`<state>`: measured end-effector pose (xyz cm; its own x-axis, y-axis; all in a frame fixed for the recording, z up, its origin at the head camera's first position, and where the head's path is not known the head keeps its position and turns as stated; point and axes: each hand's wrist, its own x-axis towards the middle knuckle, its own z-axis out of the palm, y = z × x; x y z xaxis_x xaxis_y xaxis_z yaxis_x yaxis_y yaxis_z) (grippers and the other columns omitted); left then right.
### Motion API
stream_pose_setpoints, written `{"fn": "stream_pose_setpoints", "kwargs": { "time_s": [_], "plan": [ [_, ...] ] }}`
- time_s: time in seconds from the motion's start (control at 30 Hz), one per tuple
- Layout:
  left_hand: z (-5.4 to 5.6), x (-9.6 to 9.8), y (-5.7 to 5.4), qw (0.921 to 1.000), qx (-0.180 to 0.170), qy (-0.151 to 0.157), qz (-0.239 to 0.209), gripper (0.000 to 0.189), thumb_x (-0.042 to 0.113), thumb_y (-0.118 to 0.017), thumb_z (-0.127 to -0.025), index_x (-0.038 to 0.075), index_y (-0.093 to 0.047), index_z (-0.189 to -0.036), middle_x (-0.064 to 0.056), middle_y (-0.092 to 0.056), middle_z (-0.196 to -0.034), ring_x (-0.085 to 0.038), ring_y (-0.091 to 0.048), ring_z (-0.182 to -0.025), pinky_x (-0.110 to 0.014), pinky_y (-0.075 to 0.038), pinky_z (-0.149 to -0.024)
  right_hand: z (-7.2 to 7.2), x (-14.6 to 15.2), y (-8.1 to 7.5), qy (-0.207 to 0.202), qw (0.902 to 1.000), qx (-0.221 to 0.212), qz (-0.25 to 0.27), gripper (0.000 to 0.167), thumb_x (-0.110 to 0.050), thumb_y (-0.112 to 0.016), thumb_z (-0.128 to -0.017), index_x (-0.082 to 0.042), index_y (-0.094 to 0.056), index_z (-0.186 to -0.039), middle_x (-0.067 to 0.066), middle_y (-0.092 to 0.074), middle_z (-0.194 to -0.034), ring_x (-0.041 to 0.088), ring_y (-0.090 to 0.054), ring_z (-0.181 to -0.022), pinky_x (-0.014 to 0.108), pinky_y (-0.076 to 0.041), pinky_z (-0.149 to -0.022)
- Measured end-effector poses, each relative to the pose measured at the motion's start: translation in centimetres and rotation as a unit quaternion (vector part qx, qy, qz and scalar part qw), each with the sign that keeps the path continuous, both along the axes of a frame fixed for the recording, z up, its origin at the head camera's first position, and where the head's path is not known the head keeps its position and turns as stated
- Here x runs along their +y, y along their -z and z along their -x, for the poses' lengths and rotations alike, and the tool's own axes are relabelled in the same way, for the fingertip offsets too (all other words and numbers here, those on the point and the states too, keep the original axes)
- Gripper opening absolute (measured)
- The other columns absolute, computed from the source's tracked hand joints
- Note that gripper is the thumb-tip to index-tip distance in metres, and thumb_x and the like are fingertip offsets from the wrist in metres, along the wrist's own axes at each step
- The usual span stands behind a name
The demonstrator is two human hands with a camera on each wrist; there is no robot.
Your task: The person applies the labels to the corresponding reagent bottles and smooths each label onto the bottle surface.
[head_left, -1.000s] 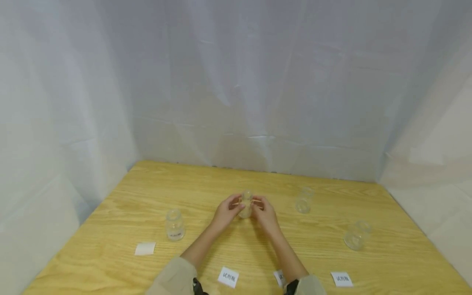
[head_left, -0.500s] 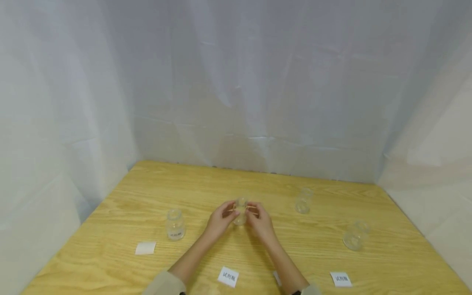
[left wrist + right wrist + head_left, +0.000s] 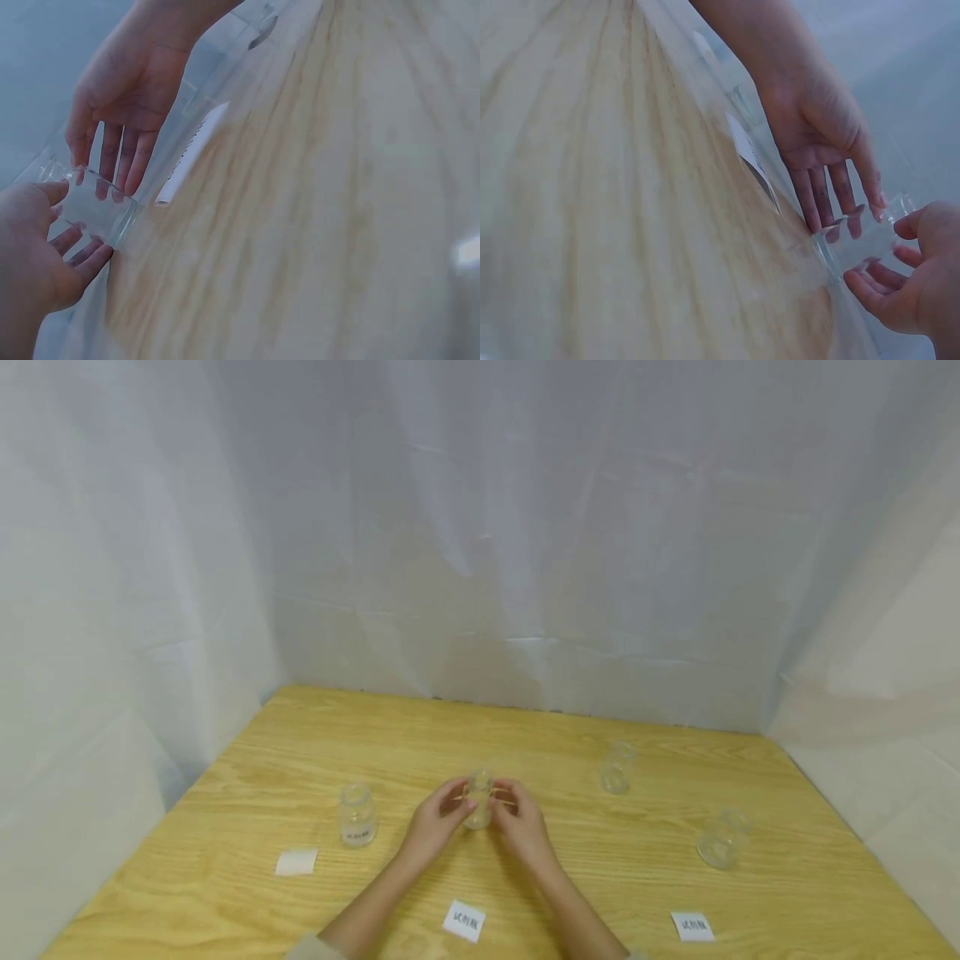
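Note:
A small clear glass bottle (image 3: 477, 812) is held upright near the middle of the table, its mouth upward. My left hand (image 3: 437, 822) grips its left side, and my right hand (image 3: 523, 828) grips the right side. In the left wrist view, thumbs and fingers of both hands reach round the clear glass wall (image 3: 97, 206). The right wrist view has the bottle (image 3: 859, 244) between the fingertips, its base close to the wooden surface. Through the glass, some fingers show.
Another glass bottle (image 3: 357, 817), with dark writing low on it, stands left beside a white card (image 3: 296, 862). Two more bottles stand at right, one farther back (image 3: 617, 768) and one nearer (image 3: 723, 841). Written cards lie near the front (image 3: 465, 921) and front right (image 3: 693, 927). White sheeting (image 3: 480, 568) surrounds the wooden table (image 3: 390, 727).
Both hands have moved the bottle left and a little toward the front of the table. The card by my right forearm is now covered from view. The other bottles stay put.

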<state>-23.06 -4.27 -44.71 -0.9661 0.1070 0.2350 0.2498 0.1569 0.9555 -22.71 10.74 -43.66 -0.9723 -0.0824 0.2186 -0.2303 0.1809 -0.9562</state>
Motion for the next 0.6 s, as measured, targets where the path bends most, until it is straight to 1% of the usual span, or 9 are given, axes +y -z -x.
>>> {"fn": "stream_pose_setpoints", "kwargs": {
  "time_s": [0.2,0.3,0.47,0.6],
  "plan": [
    [-0.8,-0.5,0.0,0.9999,-0.008,-0.005,0.010,0.046,0.023,-0.061,-0.089,-0.001,-0.049,-0.127,-0.023,-0.050,-0.125,-0.036,-0.053,-0.107,-0.045,-0.045,-0.087,-0.6,-0.4,0.2,0.002,1.0000,-0.001,-0.003,0.031,-0.006,-0.053,-0.091,0.007,-0.049,-0.119,0.027,-0.054,-0.112,0.038,-0.055,-0.099,0.037,-0.050,-0.079],
    [-1.1,-0.7,0.0,0.9999,-0.004,-0.009,0.013,0.045,0.023,-0.060,-0.090,-0.001,-0.050,-0.126,-0.023,-0.051,-0.125,-0.036,-0.053,-0.106,-0.045,-0.045,-0.087,-0.8,-0.5,0.3,0.002,1.0000,0.002,-0.006,0.031,-0.006,-0.053,-0.091,0.006,-0.050,-0.119,0.025,-0.055,-0.112,0.037,-0.055,-0.098,0.035,-0.051,-0.078],
    [-1.7,-1.1,0.1,0.9997,0.009,-0.014,0.017,0.045,0.022,-0.061,-0.090,-0.002,-0.050,-0.126,-0.024,-0.052,-0.123,-0.036,-0.054,-0.105,-0.046,-0.045,-0.087,-1.0,-0.7,0.7,-0.009,0.9997,0.019,-0.011,0.030,-0.007,-0.053,-0.092,0.005,-0.051,-0.119,0.023,-0.055,-0.112,0.035,-0.055,-0.098,0.033,-0.051,-0.077],
    [-2.1,-1.4,0.1,0.9997,0.004,-0.014,0.022,0.046,0.024,-0.061,-0.090,-0.001,-0.050,-0.127,-0.023,-0.052,-0.123,-0.036,-0.054,-0.105,-0.047,-0.045,-0.087,-1.3,-0.8,0.7,-0.022,0.9993,0.024,-0.021,0.028,-0.007,-0.053,-0.093,0.003,-0.051,-0.119,0.021,-0.056,-0.112,0.034,-0.054,-0.098,0.030,-0.051,-0.076]
  ]
}}
